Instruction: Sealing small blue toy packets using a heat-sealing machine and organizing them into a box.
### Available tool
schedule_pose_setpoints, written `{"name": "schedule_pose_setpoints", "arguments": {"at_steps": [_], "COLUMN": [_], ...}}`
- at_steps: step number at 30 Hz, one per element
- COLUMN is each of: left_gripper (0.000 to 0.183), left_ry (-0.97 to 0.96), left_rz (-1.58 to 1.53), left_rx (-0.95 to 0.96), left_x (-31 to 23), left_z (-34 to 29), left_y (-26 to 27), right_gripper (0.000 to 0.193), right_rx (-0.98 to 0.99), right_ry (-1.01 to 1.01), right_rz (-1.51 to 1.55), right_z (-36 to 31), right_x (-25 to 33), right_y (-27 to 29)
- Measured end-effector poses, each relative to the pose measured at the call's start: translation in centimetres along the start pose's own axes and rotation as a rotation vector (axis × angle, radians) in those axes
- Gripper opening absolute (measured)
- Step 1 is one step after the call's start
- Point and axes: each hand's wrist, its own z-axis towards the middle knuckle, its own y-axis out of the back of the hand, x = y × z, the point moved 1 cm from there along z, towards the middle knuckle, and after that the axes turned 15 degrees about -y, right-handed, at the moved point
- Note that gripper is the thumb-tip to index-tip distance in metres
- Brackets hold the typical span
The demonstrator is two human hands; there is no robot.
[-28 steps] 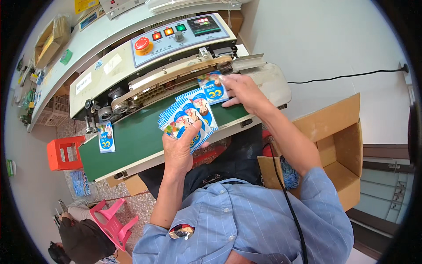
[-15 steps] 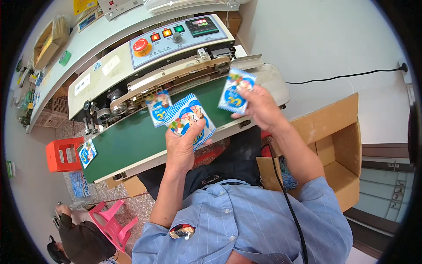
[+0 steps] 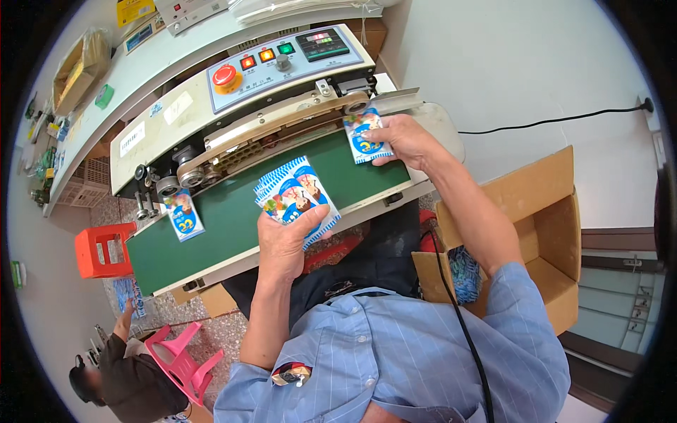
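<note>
My left hand [image 3: 288, 236] is closed around a fanned stack of blue-and-white printed packets [image 3: 295, 196], held over the front edge of the green conveyor belt [image 3: 240, 247]. Between the thumb and fingers of my right hand [image 3: 403, 141] is a single packet [image 3: 367, 137] of the same kind. Its upper edge meets the right end of the band sealing machine [image 3: 271, 116], by the belt wheel. Another packet [image 3: 184, 214] lies on the belt near the left end, its top close to the rollers.
An open cardboard box [image 3: 539, 261] stands at my right, with blue packets [image 3: 464, 276] beside it. A black cable hangs across my shirt. Beyond the belt's left end are a red stool [image 3: 106, 250], a pink chair [image 3: 185, 363] and a seated person [image 3: 134, 377].
My right hand has brought its packet up and left to the machine's right end. The packet on the belt has travelled left, and the one at the far left end is gone from the belt.
</note>
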Motion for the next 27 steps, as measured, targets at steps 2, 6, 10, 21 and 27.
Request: {"name": "schedule_pose_setpoints", "arguments": {"at_steps": [2, 6, 10, 21, 27], "left_gripper": [0.034, 0.034, 0.033, 0.026, 0.025], "left_ry": [-0.006, -0.025, -0.028, -0.034, -0.025], "left_rz": [0.027, -0.008, -0.069, -0.061, -0.056], "left_rx": [-0.027, -0.096, -0.068, -0.064, -0.023], "left_x": [0.2, 0.3, 0.2, 1.3, 1.1], "left_z": [0.0, 0.2, 0.5, 0.8, 0.6], "left_y": [0.2, 0.0, -0.3, -0.7, 0.1], "right_gripper": [0.028, 0.034, 0.047, 0.03, 0.028], "right_rx": [0.031, -0.005, -0.064, 0.019, -0.22], "right_ry": [0.013, 0.031, 0.332, 0.345, 0.309], "right_rz": [0.004, -0.078, -0.154, 0.159, 0.205], "right_z": [0.7, -1.2, -4.1, -4.9, -4.7], "right_x": [-0.1, -0.1, -1.9, -4.4, -3.6], "right_y": [-1.1, -3.6, -5.2, -5.9, -0.7]}}
